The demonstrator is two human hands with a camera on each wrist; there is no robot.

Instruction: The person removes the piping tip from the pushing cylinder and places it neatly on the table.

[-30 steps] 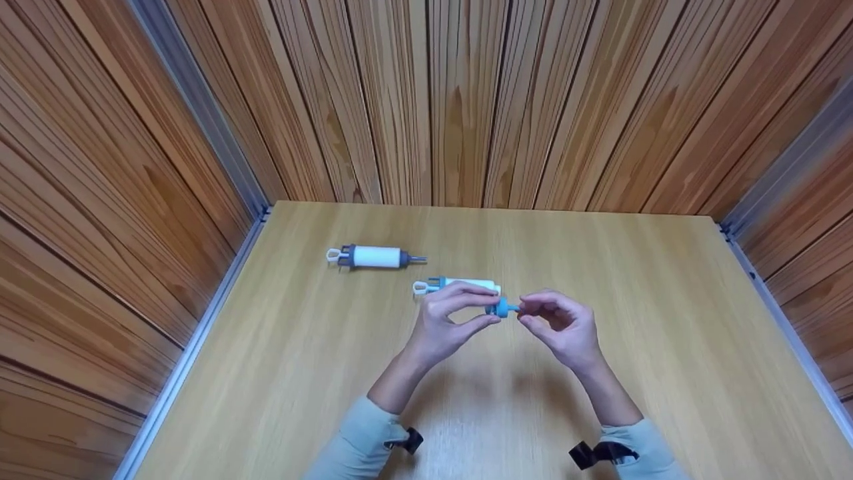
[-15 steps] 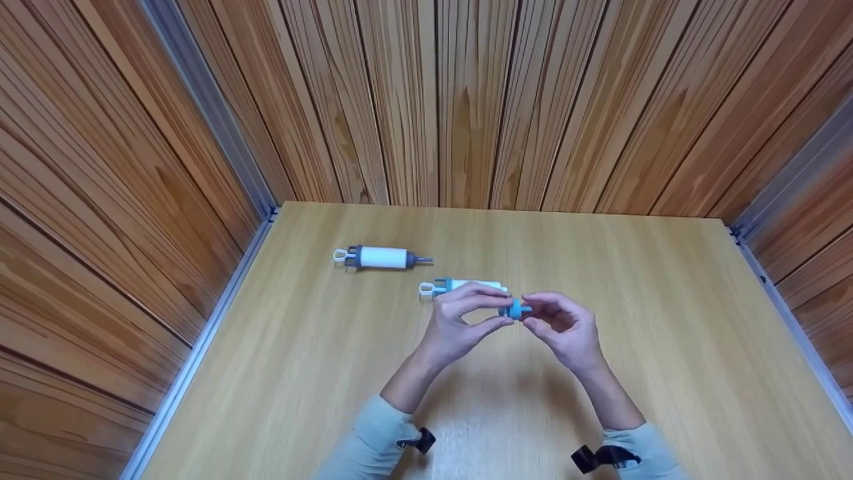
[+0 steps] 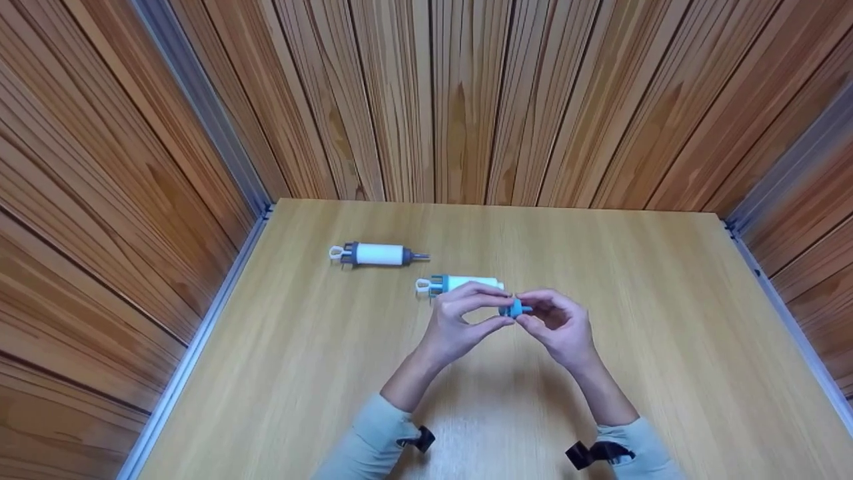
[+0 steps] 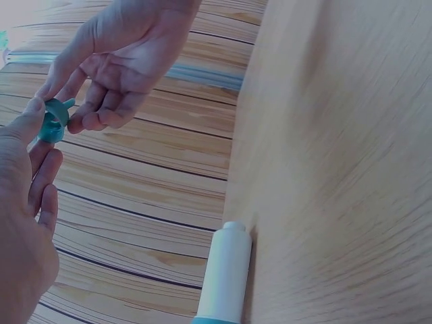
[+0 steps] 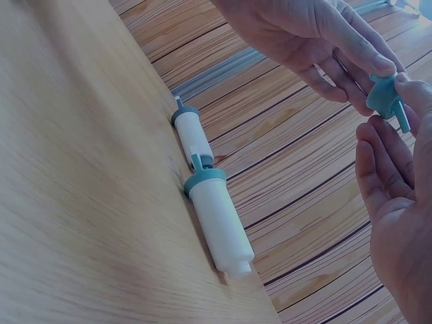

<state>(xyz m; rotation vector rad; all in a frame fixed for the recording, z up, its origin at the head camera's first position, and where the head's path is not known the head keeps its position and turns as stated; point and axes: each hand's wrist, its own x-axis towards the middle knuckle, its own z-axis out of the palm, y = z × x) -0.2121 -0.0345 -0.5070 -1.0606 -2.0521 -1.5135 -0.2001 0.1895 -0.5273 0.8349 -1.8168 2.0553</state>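
Note:
Fingertips of both hands meet on a small teal nozzle cap [image 3: 515,308], held above the table with its thin spout pointing right in the head view. My left hand [image 3: 455,325] pinches the cap's left side between thumb and fingers. From the other side my right hand [image 3: 558,328] has thumb and fingertips around the cap, as the right wrist view shows with the cap [image 5: 385,94] between both thumbs. Just behind the left hand lies a white syringe-like tube [image 3: 474,281] with a teal collar and a white loop handle; its bare, narrow neck shows in the right wrist view.
Farther back and left on the wooden table [image 3: 320,373] lies a similar white tube [image 3: 380,254] with dark grey ends, a thin spout and a loop handle. Wood-plank walls [image 3: 460,100] close off the back and both sides, with metal rails [image 3: 193,347] along the table's sides.
My left hand has moved slightly right with the cap. The right hand's fingertips have come from the spout's tip in to the cap's body. Both tubes lie still.

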